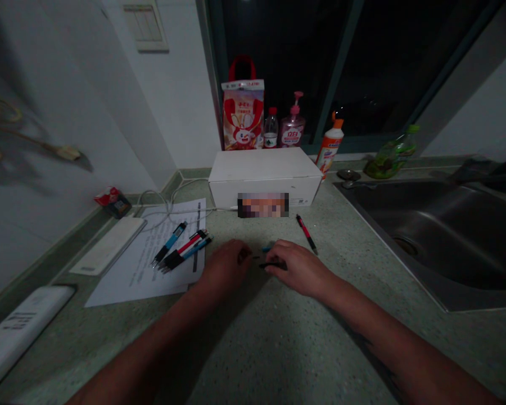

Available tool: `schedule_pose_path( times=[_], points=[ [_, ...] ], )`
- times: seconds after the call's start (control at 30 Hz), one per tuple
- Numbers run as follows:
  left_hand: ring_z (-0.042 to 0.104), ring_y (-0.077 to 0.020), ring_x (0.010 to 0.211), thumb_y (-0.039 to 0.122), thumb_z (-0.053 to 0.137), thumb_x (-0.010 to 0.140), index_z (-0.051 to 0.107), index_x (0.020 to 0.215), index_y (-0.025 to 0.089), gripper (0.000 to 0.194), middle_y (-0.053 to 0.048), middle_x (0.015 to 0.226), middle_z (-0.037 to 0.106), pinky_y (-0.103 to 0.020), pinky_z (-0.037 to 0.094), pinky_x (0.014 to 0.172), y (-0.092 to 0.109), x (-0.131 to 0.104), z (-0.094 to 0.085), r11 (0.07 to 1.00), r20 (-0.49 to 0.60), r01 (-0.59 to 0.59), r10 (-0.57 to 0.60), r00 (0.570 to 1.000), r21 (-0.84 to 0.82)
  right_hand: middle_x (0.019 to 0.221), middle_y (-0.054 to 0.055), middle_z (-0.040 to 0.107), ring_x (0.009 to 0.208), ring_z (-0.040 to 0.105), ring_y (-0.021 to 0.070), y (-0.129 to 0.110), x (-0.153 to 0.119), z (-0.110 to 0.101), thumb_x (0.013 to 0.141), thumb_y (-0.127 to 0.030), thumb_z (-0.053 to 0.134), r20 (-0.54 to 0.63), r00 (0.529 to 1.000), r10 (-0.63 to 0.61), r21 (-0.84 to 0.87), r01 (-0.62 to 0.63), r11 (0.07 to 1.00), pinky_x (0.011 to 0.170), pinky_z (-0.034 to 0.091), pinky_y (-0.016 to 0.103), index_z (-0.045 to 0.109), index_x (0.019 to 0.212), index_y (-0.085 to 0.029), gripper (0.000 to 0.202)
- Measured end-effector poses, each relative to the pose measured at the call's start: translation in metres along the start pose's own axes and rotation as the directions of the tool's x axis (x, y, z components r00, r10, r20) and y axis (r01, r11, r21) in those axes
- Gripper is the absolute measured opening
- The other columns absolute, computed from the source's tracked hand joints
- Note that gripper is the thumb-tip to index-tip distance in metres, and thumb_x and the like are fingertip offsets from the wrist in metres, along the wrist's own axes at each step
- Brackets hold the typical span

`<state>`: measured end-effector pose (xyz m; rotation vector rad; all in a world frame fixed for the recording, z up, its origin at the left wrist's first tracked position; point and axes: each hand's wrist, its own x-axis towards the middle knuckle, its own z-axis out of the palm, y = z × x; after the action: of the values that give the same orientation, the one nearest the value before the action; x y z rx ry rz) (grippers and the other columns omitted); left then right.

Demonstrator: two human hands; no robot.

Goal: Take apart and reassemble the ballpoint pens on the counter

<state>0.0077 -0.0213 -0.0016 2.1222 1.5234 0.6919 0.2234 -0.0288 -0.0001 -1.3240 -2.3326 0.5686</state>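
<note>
My left hand (pixel 228 262) is closed in a pinch just above the counter, beside the printed sheet (pixel 129 281). A tiny dark piece (pixel 256 257) shows at its fingertips; what the fingers hold is hard to make out. My right hand (pixel 299 265) pinches a black pen part (pixel 273 265), its pointed end toward the left hand. A bit of blue (pixel 266 249) shows behind the right fingertips, partly hidden. On the sheet lie several blue, red and black pens (pixel 185 250). A single red and black pen (pixel 306 233) rests on the counter beyond my right hand.
A white box (pixel 265 165) stands at the back, with a blurred-out panel at its front. White cable (pixel 168 205) and a white flat case (pixel 109 244) lie left. Bottles (pixel 293 129) line the window. A steel sink (pixel 447 242) is at right; a power strip (pixel 25 326) lies front left.
</note>
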Motion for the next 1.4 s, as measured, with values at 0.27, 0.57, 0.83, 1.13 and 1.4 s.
schedule_pose_path(
  times=[0.27, 0.57, 0.83, 1.13, 1.4],
  points=[
    [0.067, -0.0185, 0.077, 0.023, 0.059, 0.084, 0.064, 0.089, 0.019, 0.009, -0.004, 0.085, 0.074, -0.03, 0.051, 0.069, 0.012, 0.001, 0.0, 0.914, 0.093, 0.086, -0.054, 0.994, -0.396, 0.095, 0.003, 0.066, 0.088, 0.062, 0.0187, -0.003, 0.001, -0.004, 0.089, -0.013, 0.07, -0.124, 0.992, -0.007, 0.043, 0.012, 0.999, 0.076, 0.045, 0.031, 0.066, 0.096, -0.021, 0.011],
    [0.069, -0.0199, 0.08, 0.031, 0.065, 0.081, 0.064, 0.085, 0.019, 0.012, -0.005, 0.086, 0.074, -0.031, 0.052, 0.074, 0.015, 0.003, -0.003, 0.836, 0.112, 0.192, -0.157, 0.981, -0.515, 0.092, 0.003, 0.063, 0.085, 0.061, 0.0183, -0.003, 0.0, -0.005, 0.089, -0.011, 0.071, -0.209, 0.976, -0.063, 0.063, 0.078, 0.995, 0.074, 0.046, 0.031, 0.063, 0.094, -0.02, 0.013],
    [0.067, -0.0188, 0.075, 0.03, 0.068, 0.078, 0.067, 0.082, 0.018, 0.012, -0.005, 0.081, 0.073, -0.03, 0.049, 0.069, 0.015, 0.004, -0.005, 0.826, 0.126, 0.198, -0.154, 0.98, -0.527, 0.096, 0.003, 0.064, 0.088, 0.062, 0.0195, -0.005, 0.0, -0.006, 0.09, -0.013, 0.07, -0.212, 0.974, -0.076, 0.043, 0.087, 0.995, 0.077, 0.049, 0.032, 0.063, 0.097, -0.021, 0.012],
    [0.066, -0.0183, 0.071, 0.031, 0.071, 0.075, 0.068, 0.081, 0.019, 0.014, -0.003, 0.075, 0.072, -0.029, 0.049, 0.067, 0.014, 0.004, -0.006, 0.771, 0.141, 0.215, -0.163, 0.977, -0.6, 0.095, 0.003, 0.064, 0.087, 0.063, 0.0193, -0.006, -0.001, -0.007, 0.09, -0.013, 0.07, -0.238, 0.969, -0.071, 0.032, 0.08, 0.996, 0.075, 0.048, 0.032, 0.064, 0.096, -0.021, 0.012],
    [0.066, -0.0174, 0.072, 0.032, 0.071, 0.075, 0.066, 0.081, 0.019, 0.015, -0.003, 0.077, 0.072, -0.03, 0.05, 0.069, 0.013, 0.004, -0.002, 0.763, 0.126, 0.202, -0.158, 0.979, -0.614, 0.096, 0.004, 0.066, 0.088, 0.064, 0.02, -0.007, -0.001, -0.008, 0.09, -0.014, 0.07, -0.238, 0.968, -0.084, 0.034, 0.095, 0.995, 0.073, 0.049, 0.031, 0.063, 0.096, -0.022, 0.012]
  ],
)
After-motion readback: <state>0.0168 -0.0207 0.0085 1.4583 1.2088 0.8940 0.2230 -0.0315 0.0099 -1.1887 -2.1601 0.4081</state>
